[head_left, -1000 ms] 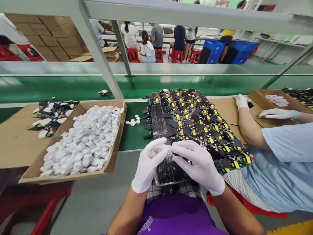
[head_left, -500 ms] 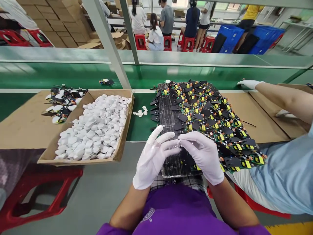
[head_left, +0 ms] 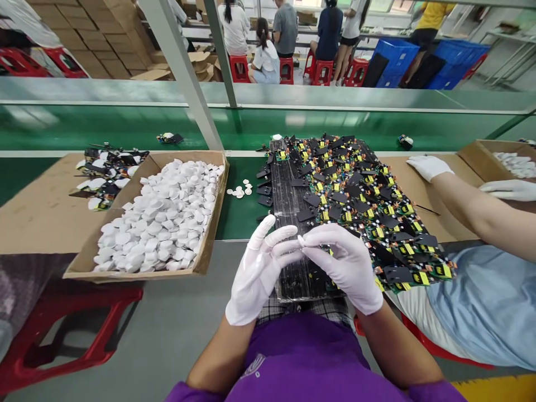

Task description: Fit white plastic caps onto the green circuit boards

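Observation:
My left hand (head_left: 254,271), in a white glove, is held palm up with its fingers stretched and apart. My right hand (head_left: 343,262), also gloved in white, has thumb and forefinger pinched together at the left fingertips. Something small and white shows at the pinch; whether it is a loose piece or the glove's own tip I cannot tell. Below and beyond both hands lies a black board (head_left: 287,195), its right part covered with rows of small circuit boards (head_left: 371,212) bearing black plates and yellow-wrapped parts.
To the left stands a cardboard box (head_left: 215,218) of white disc-like pieces (head_left: 159,218). A few white discs (head_left: 239,191) lie on the green bench. Assembled boards (head_left: 111,170) pile up further left. On the right a co-worker's gloved hand (head_left: 429,166) rests over cardboard; a metal post (head_left: 184,72) rises ahead.
My hands barely move, the right still pinching at the left fingertips. The co-worker's hand has drawn back from the belt, leaving a board there. Another board on the belt has shifted left.

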Demonstrator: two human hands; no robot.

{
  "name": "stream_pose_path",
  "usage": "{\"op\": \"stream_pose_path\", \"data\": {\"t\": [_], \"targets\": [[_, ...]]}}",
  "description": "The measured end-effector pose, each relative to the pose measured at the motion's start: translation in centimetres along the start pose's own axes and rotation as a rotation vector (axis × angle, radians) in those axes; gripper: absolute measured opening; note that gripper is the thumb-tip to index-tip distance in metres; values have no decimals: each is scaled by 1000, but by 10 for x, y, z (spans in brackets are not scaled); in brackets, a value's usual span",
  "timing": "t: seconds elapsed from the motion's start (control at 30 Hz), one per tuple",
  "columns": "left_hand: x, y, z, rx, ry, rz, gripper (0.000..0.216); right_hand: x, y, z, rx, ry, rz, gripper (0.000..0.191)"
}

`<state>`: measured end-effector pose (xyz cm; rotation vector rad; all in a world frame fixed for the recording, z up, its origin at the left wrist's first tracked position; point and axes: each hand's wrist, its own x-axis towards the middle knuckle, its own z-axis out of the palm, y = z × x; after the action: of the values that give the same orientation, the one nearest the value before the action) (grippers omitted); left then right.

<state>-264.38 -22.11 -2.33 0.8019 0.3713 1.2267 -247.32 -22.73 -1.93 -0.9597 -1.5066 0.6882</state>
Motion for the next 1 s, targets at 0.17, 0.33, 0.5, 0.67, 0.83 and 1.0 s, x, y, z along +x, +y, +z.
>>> {"op": "stream_pose_path", "data": {"t": [0.17, 0.33, 0.5, 0.67, 0.83, 1.0], "targets": [[-2, 2, -3, 49, -48, -18, 49, 5, -1, -10, -84, -158, 20, 22], [-6, 5, -10, 163, -129, -43, 56, 4, 0, -15, -140, -229, -41, 15], [-8, 3, -9, 203, -307, -142, 66, 2, -2, -4, -213, -357, -105, 14], [-5, 5, -9, 140, -278, -99, 63, -1, -3, -13, -158, -360, 40, 31], [-2, 5, -15, 156, -444, -72, 68, -4, 0, -18, -171, -320, 128, 18], [0, 1, -15, 199, -599, -84, 74, 2, -11, -11, -98, -472, 178, 15]]}}
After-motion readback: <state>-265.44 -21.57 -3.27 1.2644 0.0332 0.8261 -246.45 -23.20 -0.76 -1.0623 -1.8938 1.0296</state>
